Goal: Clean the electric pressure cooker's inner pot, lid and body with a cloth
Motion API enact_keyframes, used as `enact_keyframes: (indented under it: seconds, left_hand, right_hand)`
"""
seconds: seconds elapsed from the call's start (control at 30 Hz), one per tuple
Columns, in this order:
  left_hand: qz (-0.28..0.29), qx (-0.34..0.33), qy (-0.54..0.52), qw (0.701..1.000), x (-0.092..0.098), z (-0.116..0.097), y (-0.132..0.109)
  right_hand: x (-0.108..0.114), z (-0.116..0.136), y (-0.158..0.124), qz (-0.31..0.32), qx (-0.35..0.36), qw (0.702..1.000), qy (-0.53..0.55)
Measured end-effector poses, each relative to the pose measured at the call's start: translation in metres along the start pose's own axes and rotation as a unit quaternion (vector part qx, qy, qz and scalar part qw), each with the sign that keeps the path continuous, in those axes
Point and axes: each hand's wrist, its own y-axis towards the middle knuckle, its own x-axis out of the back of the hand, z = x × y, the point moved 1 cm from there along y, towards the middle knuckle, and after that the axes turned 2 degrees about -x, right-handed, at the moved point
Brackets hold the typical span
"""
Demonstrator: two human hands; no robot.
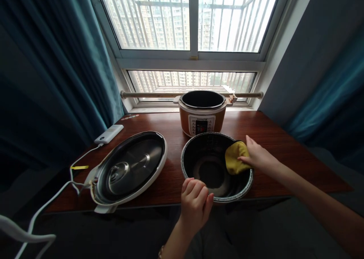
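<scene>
A dark inner pot (212, 173) with a speckled silver rim stands at the table's front edge. My left hand (196, 200) is closed over the near left part of that rim, fingers curled and thumb toward the inside. In my right hand (257, 154) is a yellow cloth (236, 157), pinched between thumb and fingers at the pot's right rim. The cloth lies against the inner wall on that side. Just behind the pot is the orange-brown pressure cooker body (202, 116), lidless, with its control panel facing me and its dark opening upward.
The cooker's lid (131, 168) lies underside up on the left of the wooden table (173, 145). Behind it is a white power bank (109, 134) with a white cable (54, 198) trailing off the left edge. A window (193, 20) and blue curtains (110, 80) border the table.
</scene>
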Motion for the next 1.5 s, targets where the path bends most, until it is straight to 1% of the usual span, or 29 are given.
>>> enact_keyframes:
  seconds: [0.03, 0.07, 0.1, 0.13, 0.17, 0.3, 0.4, 0.5, 0.63, 0.77, 0.87, 0.93, 1.0, 1.17, 1.23, 1.33, 1.4, 1.5]
  left_hand:
    - [0.0, 0.001, -0.006, 1.0, 0.0, 0.0, 0.0]
    - [0.0, 0.003, -0.012, 1.0, 0.0, 0.0, 0.0]
    - [0.001, 0.005, -0.019, 1.0, 0.0, 0.0, 0.0]
    - [0.002, 0.007, -0.025, 1.0, 0.001, 0.0, 0.0]
    - [0.005, 0.008, -0.03, 1.0, 0.001, 0.0, 0.0]
    - [0.029, 0.011, -0.031, 0.999, 0.001, 0.0, -0.001]
    - [0.037, 0.011, -0.028, 0.999, 0.001, 0.001, -0.001]
    - [0.029, 0.014, -0.023, 0.999, 0.0, 0.0, -0.001]
    - [0.018, 0.016, -0.006, 1.0, 0.0, -0.001, 0.0]
    - [0.019, 0.024, 0.009, 1.0, 0.0, -0.003, 0.001]
    - [0.016, 0.028, 0.022, 0.999, 0.001, -0.004, 0.001]
    - [0.018, 0.031, 0.028, 0.999, 0.001, -0.005, 0.001]
    - [0.02, 0.032, 0.032, 0.999, 0.0, -0.005, 0.0]
    - [0.025, 0.033, 0.036, 0.998, 0.0, -0.004, -0.001]
    - [0.026, 0.031, 0.036, 0.999, 0.0, -0.003, -0.002]
    - [0.025, 0.029, 0.038, 0.999, 0.0, -0.003, -0.002]
    - [0.027, 0.026, 0.042, 0.998, 0.0, -0.003, -0.002]
    - [0.026, 0.021, 0.047, 0.998, 0.0, -0.003, -0.001]
  right_hand:
    - [-0.001, 0.001, 0.0, 0.042, -0.033, 0.998, 0.015]
    - [-0.002, 0.002, 0.002, 0.086, -0.044, 0.995, 0.032]
    - [-0.001, 0.003, 0.004, 0.12, -0.039, 0.991, 0.045]
    - [0.0, 0.005, 0.008, 0.139, -0.027, 0.989, 0.051]
    - [0.001, 0.007, 0.013, 0.144, -0.016, 0.988, 0.046]
    - [0.003, 0.018, 0.037, 0.131, 0.03, 0.99, -0.051]
    - [0.002, 0.031, 0.057, 0.11, 0.068, 0.986, -0.106]
    - [0.0, 0.049, 0.076, 0.093, 0.111, 0.98, -0.135]
    - [-0.004, 0.078, 0.096, 0.085, 0.165, 0.97, -0.157]
    - [-0.01, 0.103, 0.106, 0.087, 0.2, 0.963, -0.16]
    - [-0.013, 0.109, 0.107, 0.09, 0.197, 0.963, -0.159]
    - [-0.013, 0.106, 0.106, 0.093, 0.179, 0.966, -0.159]
    - [-0.011, 0.098, 0.105, 0.096, 0.152, 0.971, -0.159]
    - [-0.004, 0.063, 0.09, 0.117, 0.075, 0.98, -0.141]
    - [-0.002, 0.048, 0.077, 0.13, 0.044, 0.983, -0.123]
    - [0.001, 0.03, 0.049, 0.142, 0.006, 0.985, -0.093]
    - [0.003, 0.022, 0.028, 0.148, -0.012, 0.986, -0.075]
    - [0.005, 0.015, -0.004, 0.151, -0.032, 0.988, -0.013]
